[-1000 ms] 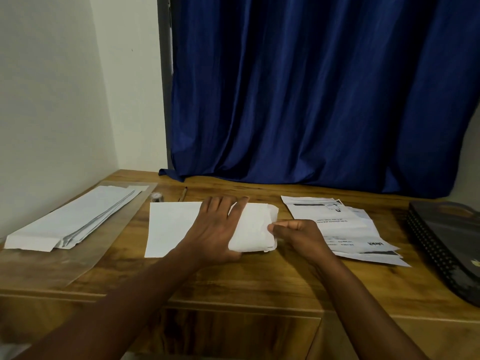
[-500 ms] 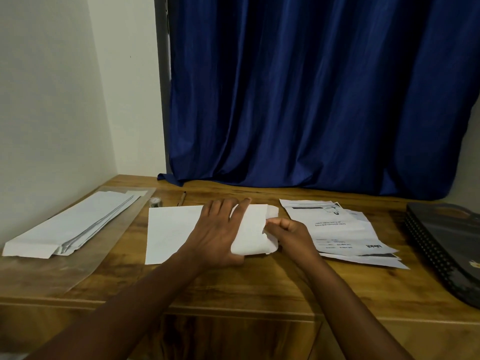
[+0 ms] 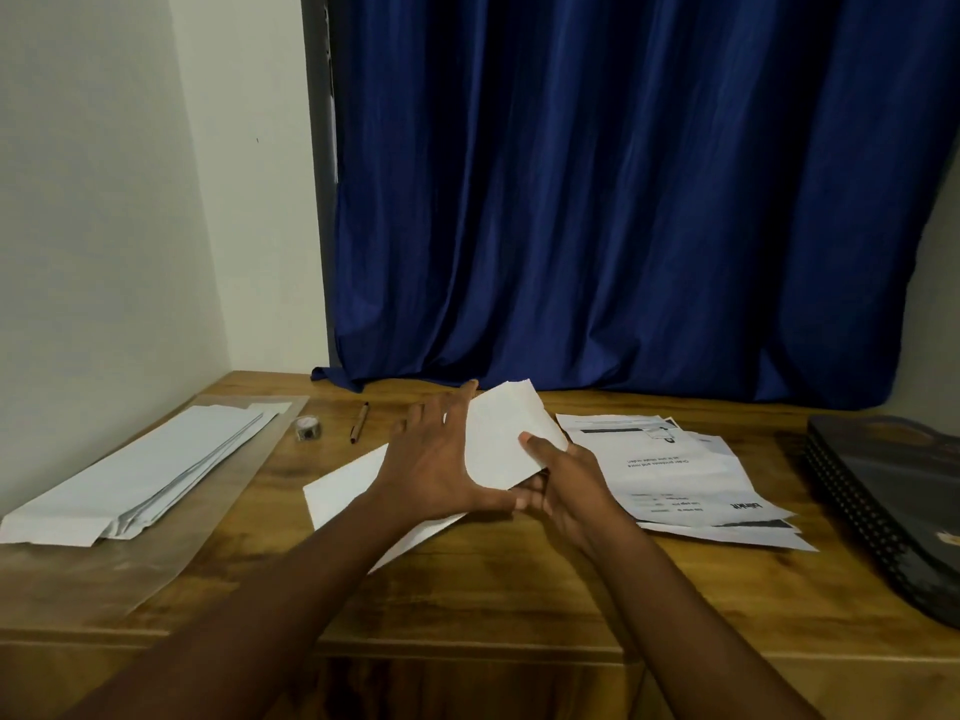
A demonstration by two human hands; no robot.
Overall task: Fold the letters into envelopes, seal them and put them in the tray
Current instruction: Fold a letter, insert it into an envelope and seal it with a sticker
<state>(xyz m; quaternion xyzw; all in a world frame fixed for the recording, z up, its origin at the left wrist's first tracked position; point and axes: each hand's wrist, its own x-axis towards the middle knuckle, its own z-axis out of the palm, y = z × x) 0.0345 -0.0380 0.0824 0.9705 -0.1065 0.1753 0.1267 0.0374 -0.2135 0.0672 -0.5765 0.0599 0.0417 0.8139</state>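
The right hand (image 3: 563, 483) pinches the folded letter (image 3: 506, 439) at its near edge, thumb on top, holding it tilted above the envelope (image 3: 353, 485) on the table (image 3: 519, 579); the left hand (image 3: 436, 459), fingers straight and spread, steadies the letter's left side. Judged from this, insertion goes best if the left hand holds the envelope mouth open and the letter enters fold first and square. The tray (image 3: 893, 491) waits far right.

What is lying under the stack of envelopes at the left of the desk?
The stack of envelopes lies on a clear plastic sheet spread over the wooden desk. The sheet shows around the stack; whatever sits directly beneath the envelopes is covered.
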